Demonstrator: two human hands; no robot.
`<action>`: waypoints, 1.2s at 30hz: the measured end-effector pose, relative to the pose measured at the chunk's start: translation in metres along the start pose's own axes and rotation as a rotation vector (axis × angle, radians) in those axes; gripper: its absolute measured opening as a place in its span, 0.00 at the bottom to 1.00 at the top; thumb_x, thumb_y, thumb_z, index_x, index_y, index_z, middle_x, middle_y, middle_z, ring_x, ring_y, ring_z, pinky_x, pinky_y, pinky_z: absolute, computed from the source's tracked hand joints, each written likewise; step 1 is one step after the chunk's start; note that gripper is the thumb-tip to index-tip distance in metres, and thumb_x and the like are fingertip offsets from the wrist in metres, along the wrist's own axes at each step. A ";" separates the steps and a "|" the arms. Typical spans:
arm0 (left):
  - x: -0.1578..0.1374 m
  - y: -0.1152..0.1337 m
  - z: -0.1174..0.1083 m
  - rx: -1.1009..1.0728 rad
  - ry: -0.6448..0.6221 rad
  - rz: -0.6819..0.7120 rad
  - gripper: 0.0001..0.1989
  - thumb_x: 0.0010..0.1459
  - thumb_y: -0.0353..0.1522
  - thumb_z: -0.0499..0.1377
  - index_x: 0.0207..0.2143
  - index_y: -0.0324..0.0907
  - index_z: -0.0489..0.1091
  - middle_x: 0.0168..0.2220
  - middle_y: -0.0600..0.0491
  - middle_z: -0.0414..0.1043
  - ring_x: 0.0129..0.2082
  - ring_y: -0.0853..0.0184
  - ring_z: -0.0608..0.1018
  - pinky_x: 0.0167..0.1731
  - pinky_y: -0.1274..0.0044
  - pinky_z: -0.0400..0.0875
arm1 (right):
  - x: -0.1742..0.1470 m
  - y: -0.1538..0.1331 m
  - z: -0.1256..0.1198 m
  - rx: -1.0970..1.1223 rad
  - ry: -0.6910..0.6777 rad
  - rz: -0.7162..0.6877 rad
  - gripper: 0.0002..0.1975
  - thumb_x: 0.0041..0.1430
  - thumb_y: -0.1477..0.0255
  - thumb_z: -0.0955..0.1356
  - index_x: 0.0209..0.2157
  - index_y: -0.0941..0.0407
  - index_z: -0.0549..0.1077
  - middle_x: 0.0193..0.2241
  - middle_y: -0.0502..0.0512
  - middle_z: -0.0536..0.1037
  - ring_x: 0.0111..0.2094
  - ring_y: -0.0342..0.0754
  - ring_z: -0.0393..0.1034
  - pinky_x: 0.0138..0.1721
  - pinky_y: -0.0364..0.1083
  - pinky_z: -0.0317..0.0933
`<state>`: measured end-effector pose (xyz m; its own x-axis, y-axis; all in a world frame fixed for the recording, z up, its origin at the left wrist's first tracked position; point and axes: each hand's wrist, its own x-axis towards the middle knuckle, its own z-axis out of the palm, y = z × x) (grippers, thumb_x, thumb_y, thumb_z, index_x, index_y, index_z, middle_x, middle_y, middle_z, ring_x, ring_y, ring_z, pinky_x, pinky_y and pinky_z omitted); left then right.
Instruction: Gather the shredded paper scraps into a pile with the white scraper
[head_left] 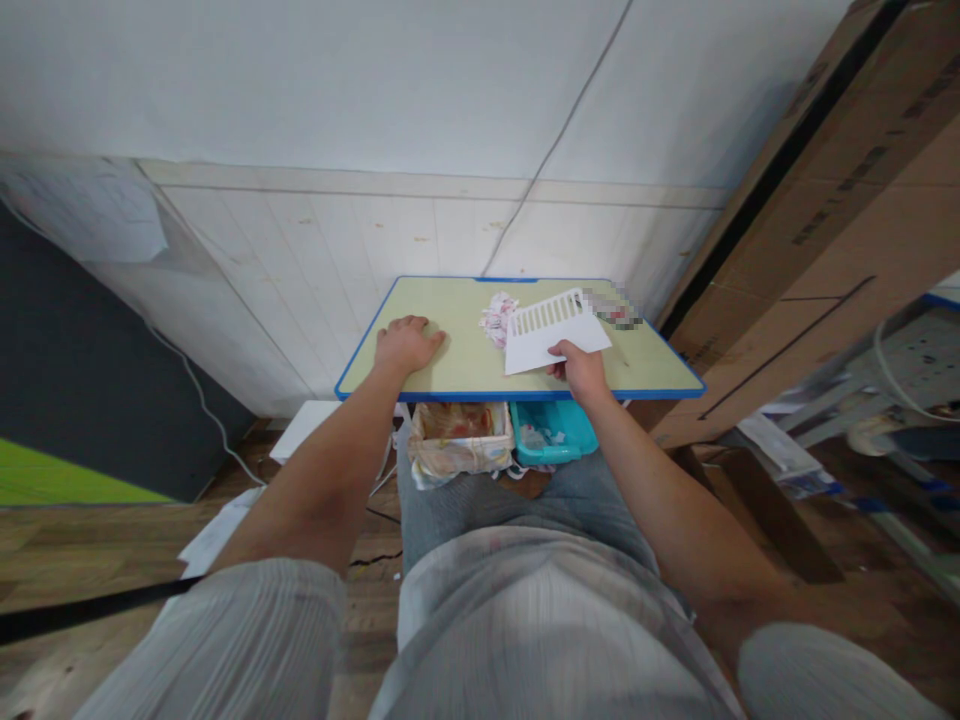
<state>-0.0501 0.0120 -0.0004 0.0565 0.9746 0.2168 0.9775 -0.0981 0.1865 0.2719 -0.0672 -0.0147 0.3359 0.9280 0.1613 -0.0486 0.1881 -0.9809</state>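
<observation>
My right hand [579, 372] pinches the near edge of a white sheet [551, 345] with a row of slots cut along its far side. The sheet is tilted over the right half of a small pale-green table [465, 372] with a blue rim. Partly behind its left edge lies a heap of white and pink paper pieces [498, 318]. Beyond the sheet's far right corner is a pixelated patch [613, 306] that I cannot make out. My left hand [409, 345] rests palm down on the left part of the table, fingers spread, holding nothing.
Below the table's near edge stand a lined bin [461, 460] and a turquoise basket [556, 445] with scraps inside. A white wall [337, 90] rises behind the table, with a cable [559, 135] running down it. Large cardboard boxes [817, 230] lean at the right.
</observation>
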 end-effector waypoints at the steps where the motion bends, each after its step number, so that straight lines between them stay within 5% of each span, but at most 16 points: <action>1: 0.000 0.000 0.000 0.000 0.001 0.000 0.35 0.77 0.52 0.54 0.74 0.43 0.75 0.77 0.38 0.71 0.75 0.39 0.71 0.73 0.50 0.66 | 0.000 -0.001 0.000 0.013 0.006 0.002 0.07 0.41 0.67 0.73 0.23 0.50 0.71 0.15 0.48 0.73 0.16 0.47 0.65 0.17 0.45 0.59; 14: -0.001 0.001 0.001 0.031 0.010 -0.006 0.35 0.77 0.52 0.53 0.73 0.41 0.75 0.76 0.38 0.72 0.75 0.41 0.72 0.73 0.52 0.66 | 0.001 0.000 0.000 -0.013 0.015 0.020 0.05 0.43 0.69 0.71 0.21 0.51 0.70 0.13 0.46 0.69 0.16 0.46 0.62 0.17 0.43 0.55; 36: -0.005 0.005 -0.005 0.032 -0.003 -0.015 0.34 0.78 0.51 0.54 0.74 0.41 0.75 0.77 0.39 0.72 0.76 0.41 0.71 0.74 0.52 0.67 | -0.006 -0.008 -0.002 -0.047 -0.246 0.038 0.09 0.43 0.63 0.74 0.24 0.53 0.76 0.15 0.52 0.76 0.17 0.46 0.65 0.20 0.45 0.60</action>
<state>-0.0462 0.0055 0.0046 0.0425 0.9765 0.2114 0.9842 -0.0773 0.1593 0.2722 -0.0752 -0.0081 0.0949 0.9856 0.1396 -0.0116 0.1414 -0.9899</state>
